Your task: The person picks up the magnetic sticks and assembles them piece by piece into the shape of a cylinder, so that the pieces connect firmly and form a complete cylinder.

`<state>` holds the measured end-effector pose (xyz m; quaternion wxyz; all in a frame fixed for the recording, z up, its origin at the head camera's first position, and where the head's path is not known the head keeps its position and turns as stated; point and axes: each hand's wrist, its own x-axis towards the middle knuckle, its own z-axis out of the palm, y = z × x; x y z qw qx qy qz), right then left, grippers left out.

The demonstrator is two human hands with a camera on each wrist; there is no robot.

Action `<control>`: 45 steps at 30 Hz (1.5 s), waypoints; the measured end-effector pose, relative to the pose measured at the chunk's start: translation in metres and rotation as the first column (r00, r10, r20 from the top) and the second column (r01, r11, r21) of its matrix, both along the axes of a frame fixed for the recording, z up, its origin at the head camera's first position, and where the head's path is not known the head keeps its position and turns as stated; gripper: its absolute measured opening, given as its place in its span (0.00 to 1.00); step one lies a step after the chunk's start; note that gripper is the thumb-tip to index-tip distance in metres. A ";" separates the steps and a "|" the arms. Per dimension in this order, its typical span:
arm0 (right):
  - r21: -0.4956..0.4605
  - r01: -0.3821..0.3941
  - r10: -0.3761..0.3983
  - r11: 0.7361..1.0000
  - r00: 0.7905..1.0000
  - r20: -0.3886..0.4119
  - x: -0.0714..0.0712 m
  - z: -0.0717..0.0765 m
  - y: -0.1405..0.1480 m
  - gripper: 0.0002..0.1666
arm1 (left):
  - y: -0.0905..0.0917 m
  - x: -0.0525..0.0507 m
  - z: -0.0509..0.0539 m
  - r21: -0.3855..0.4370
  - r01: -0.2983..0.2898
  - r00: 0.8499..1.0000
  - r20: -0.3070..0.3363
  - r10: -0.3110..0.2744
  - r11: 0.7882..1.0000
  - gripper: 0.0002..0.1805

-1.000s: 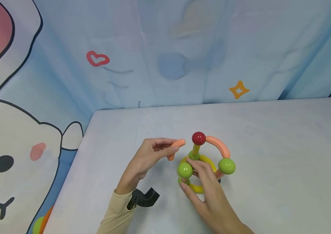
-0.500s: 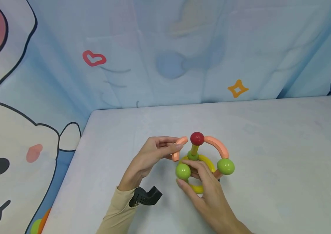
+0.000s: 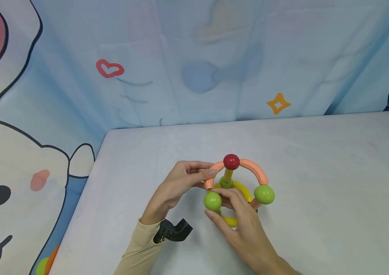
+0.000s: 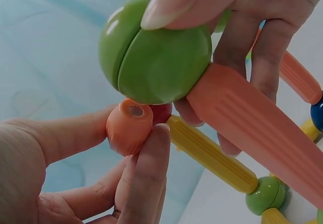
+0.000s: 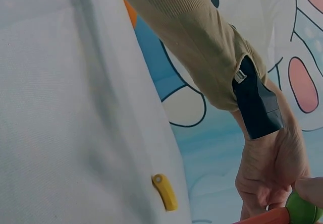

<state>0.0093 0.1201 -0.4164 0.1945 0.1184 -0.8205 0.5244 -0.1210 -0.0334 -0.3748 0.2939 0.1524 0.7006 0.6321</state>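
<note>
My left hand (image 3: 187, 177) pinches a curved orange stick (image 3: 209, 181) between thumb and fingers. The stick's upper end meets the red ball (image 3: 231, 162) at the top of a ball-and-stick frame. Its lower end, with a round metal disc showing in the left wrist view, is just above a green ball (image 3: 212, 201). My right hand (image 3: 244, 229) holds that ball, its thumb lying on the green surface (image 4: 156, 62). Another curved orange stick (image 3: 255, 170) links the red ball to a second green ball (image 3: 264, 194). Part of the yellow base ring (image 3: 230, 221) is behind my right hand.
A short yellow curved stick (image 5: 165, 192) lies alone on the white table (image 5: 75, 133) in the right wrist view. A blue curtain (image 3: 180, 103) with cartoon prints hangs behind the table. A black strap (image 3: 173, 230) circles my left wrist.
My left hand has turned the orange stick and moved it right, bringing its upper end to the red ball. My right hand has stayed at the green ball.
</note>
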 end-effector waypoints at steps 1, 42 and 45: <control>0.002 0.002 -0.002 1.000 1.000 0.005 0.000 0.000 0.000 0.29 | 0.000 0.000 0.000 -0.002 -0.003 1.000 0.002 0.003 1.000 0.20; -0.067 0.023 -0.018 0.998 0.998 0.068 -0.005 0.002 0.000 0.28 | -0.001 0.002 0.001 0.004 -0.007 0.999 -0.032 0.007 1.000 0.18; -0.067 0.022 -0.018 0.997 0.998 0.066 -0.005 0.002 0.000 0.28 | -0.001 0.002 0.001 0.003 -0.008 0.999 -0.040 0.008 1.000 0.18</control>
